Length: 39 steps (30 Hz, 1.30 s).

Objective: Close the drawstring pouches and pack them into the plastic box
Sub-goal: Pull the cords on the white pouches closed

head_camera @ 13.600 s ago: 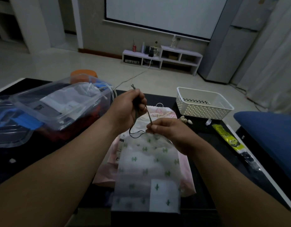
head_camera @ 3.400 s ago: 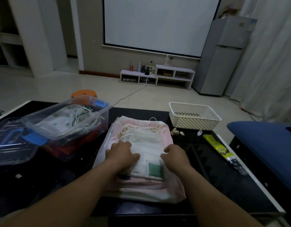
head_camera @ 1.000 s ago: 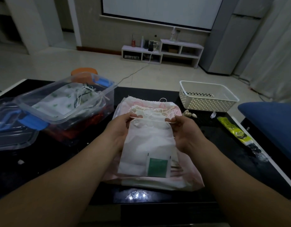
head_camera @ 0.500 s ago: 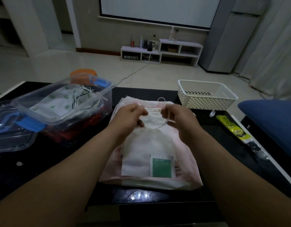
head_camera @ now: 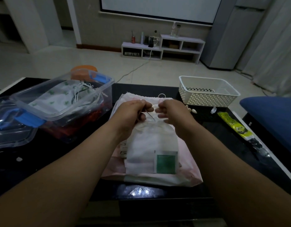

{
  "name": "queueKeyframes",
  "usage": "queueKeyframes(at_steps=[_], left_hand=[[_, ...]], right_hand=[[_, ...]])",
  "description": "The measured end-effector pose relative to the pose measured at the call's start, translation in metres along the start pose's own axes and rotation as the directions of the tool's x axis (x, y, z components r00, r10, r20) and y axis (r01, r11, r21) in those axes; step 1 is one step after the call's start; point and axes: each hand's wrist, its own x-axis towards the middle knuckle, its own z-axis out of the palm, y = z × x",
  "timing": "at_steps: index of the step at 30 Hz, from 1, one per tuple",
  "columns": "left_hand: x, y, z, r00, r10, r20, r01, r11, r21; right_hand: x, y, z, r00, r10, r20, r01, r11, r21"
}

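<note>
The hands have drawn in from the corners of the white pouch (head_camera: 151,145) to its mouth. The left hand (head_camera: 131,112) has its grip pinched on the cord (head_camera: 150,115) and the right hand (head_camera: 172,112) grips the gathered mouth, so closing has begun. The pouch lies flat on pink pouches (head_camera: 188,171) mid-worktop, right of the plastic box (head_camera: 99,94).

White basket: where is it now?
In the head view, the white basket sits on the table's far right, right of the pouch stack and beyond the yellow packet.
</note>
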Motion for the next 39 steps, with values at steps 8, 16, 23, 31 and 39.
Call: queueKeyframes(at_steps=[8,16,23,31,39], left_hand=[[0.0,-0.004,-0.001,0.998,-0.059,-0.007,0.058,0.995,-0.076],[-0.004,-0.001,0.001,0.998,-0.054,-0.044,0.048,0.991,-0.122],[0.002,-0.013,-0.001,0.937,-0.069,-0.343,0.067,0.998,-0.018],[-0.001,-0.003,-0.001,0.97,0.041,-0.241,-0.016,0.994,0.106],[0.001,0.001,-0.005,0.991,0.105,-0.08,-0.076,0.951,0.301]], right_hand=[[-0.016,0.029,0.002,0.968,-0.169,0.186,0.217,0.937,-0.275],[-0.014,0.034,0.012,0.965,-0.135,0.225,0.201,0.932,-0.301],[-0.009,0.042,0.014,0.975,-0.011,0.224,-0.035,0.979,0.2],[-0.011,0.039,0.017,0.978,-0.052,0.204,0.08,0.988,-0.134],[-0.011,0.035,0.012,0.942,-0.034,0.333,0.09,0.984,-0.156]])
